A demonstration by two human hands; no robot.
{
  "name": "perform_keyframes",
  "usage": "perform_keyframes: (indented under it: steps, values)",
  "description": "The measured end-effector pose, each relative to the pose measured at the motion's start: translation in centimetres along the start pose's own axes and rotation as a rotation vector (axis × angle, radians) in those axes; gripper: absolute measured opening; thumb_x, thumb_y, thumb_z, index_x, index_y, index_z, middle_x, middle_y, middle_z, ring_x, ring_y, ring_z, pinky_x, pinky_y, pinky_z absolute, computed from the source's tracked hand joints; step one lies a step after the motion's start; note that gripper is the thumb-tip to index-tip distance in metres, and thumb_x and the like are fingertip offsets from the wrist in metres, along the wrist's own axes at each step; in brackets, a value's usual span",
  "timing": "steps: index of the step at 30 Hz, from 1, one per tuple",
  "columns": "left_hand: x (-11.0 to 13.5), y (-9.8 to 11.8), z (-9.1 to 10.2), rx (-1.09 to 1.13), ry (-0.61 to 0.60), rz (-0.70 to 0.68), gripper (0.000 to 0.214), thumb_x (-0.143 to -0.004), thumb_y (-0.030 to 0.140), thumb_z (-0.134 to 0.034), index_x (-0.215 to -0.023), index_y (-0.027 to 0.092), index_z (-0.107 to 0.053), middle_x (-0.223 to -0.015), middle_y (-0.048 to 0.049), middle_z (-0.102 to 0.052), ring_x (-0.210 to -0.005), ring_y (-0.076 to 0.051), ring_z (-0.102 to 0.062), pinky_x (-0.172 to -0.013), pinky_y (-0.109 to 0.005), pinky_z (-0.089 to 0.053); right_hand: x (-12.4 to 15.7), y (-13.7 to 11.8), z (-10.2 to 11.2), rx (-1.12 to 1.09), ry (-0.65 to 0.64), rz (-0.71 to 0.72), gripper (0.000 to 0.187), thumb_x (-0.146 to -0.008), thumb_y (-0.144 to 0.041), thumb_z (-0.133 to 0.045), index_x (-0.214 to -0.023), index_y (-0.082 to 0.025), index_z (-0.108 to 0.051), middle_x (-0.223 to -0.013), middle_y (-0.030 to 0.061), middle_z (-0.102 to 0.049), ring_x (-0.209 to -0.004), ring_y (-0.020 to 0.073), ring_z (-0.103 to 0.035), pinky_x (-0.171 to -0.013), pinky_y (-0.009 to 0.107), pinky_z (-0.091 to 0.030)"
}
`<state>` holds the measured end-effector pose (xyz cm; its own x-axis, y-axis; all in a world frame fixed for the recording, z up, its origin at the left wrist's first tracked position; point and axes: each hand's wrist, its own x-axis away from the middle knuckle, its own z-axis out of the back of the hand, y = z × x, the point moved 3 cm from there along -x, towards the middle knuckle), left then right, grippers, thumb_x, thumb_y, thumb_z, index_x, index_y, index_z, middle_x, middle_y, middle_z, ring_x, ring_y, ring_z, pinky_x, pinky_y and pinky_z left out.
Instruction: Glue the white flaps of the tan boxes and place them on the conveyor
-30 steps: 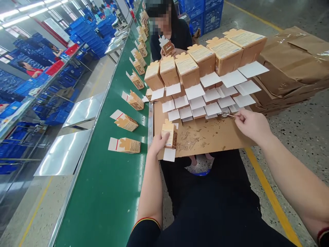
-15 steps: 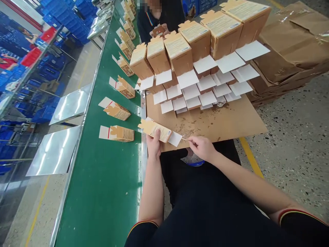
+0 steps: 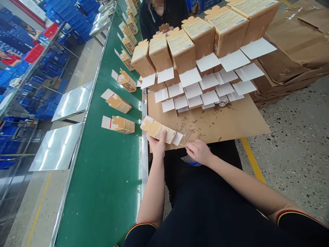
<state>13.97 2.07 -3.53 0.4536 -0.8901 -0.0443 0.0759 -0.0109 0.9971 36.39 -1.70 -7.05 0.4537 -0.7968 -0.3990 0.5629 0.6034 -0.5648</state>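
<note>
A small orange-tan carton [image 3: 157, 129] lies tilted in my left hand [image 3: 157, 145], the thumb across its printed face and the fingers beneath. White flaps stick out at both its ends: a left flap [image 3: 147, 120] by the cut tabs and a right flap [image 3: 178, 139]. My right hand [image 3: 198, 151] pinches a thin pale stick [image 3: 181, 145], whose far end reaches the edge of the right flap. Whether stick and flap touch, I cannot tell. Beneath the carton is a brown cardboard sheet [image 3: 231, 120] with dark smears.
Stacked cartons [image 3: 181, 48] with white flaps stand on the sheet's far side. Left runs a green conveyor belt [image 3: 102, 192] carrying a row of similar cartons [image 3: 124, 125]. Across from me a person [image 3: 167, 15] handles a brown piece. Large brown cardboard packs [image 3: 290, 51] lie at right.
The carton has turned slightly and shifted right in my left hand. Less of its right flap shows, more white at its left end. My right hand still pinches the stick.
</note>
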Motion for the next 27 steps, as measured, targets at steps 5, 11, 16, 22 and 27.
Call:
perform_keyframes:
  steps: [5, 11, 16, 22, 27]
  values:
    - [3.0, -1.0, -0.9, -0.273, 0.048, -0.178, 0.102, -0.076, 0.065, -0.099, -0.15, 0.025, -0.04, -0.144, -0.0183, -0.063, -0.141, -0.035, -0.07, -0.123, -0.051, -0.057, 1.6, 0.4, 2.9, -0.172, 0.12, -0.129, 0.025, -0.111, -0.019, -0.057, -0.094, -0.023, -0.075, -0.064, -0.0015, -0.064, -0.059, 0.0158, -0.057, -0.069, 0.03, -0.045]
    - [4.9, -2.1, -1.9, -0.32, 0.092, -0.217, 0.092, -0.077, 0.051, -0.101, -0.144, 0.026, -0.044, -0.143, -0.0204, -0.059, -0.145, -0.041, -0.063, -0.122, -0.057, -0.055, 4.0, 0.6, 6.8, -0.243, 0.187, -0.267, 0.021, -0.109, -0.021, -0.061, -0.096, -0.024, -0.077, -0.065, -0.0019, -0.062, -0.056, 0.0147, -0.056, -0.062, 0.029, -0.047]
    - [5.0, -2.7, -2.4, -0.353, 0.154, -0.225, 0.095, -0.076, 0.05, -0.101, -0.146, 0.021, -0.044, -0.136, -0.0197, -0.063, -0.143, -0.042, -0.067, -0.119, -0.059, -0.058, 4.9, -0.5, 7.3, -0.283, 0.172, -0.288, 0.023, -0.109, -0.021, -0.061, -0.093, -0.025, -0.076, -0.066, -0.0017, -0.064, -0.055, 0.0137, -0.056, -0.062, 0.028, -0.05]
    - [5.0, -3.2, -4.1, -0.305, 0.13, -0.214, 0.088, -0.079, 0.054, -0.098, -0.142, 0.025, -0.044, -0.135, -0.0179, -0.066, -0.129, -0.036, -0.074, -0.112, -0.053, -0.063, 4.9, -0.7, 6.4, -0.354, 0.102, -0.289, 0.026, -0.111, -0.027, -0.059, -0.092, -0.024, -0.077, -0.066, -0.0012, -0.066, -0.053, 0.0127, -0.056, -0.057, 0.027, -0.05]
    - [3.0, -1.2, 2.0, -0.236, 0.241, -0.223, 0.092, -0.074, 0.062, -0.102, -0.137, 0.028, -0.044, -0.137, -0.0149, -0.064, -0.124, -0.033, -0.074, -0.11, -0.05, -0.064, 5.4, 0.7, 7.5, -0.428, 0.13, -0.37, 0.029, -0.112, -0.041, -0.064, -0.096, -0.024, -0.081, -0.066, -0.0005, -0.065, -0.052, 0.0137, -0.056, -0.052, 0.027, -0.049]
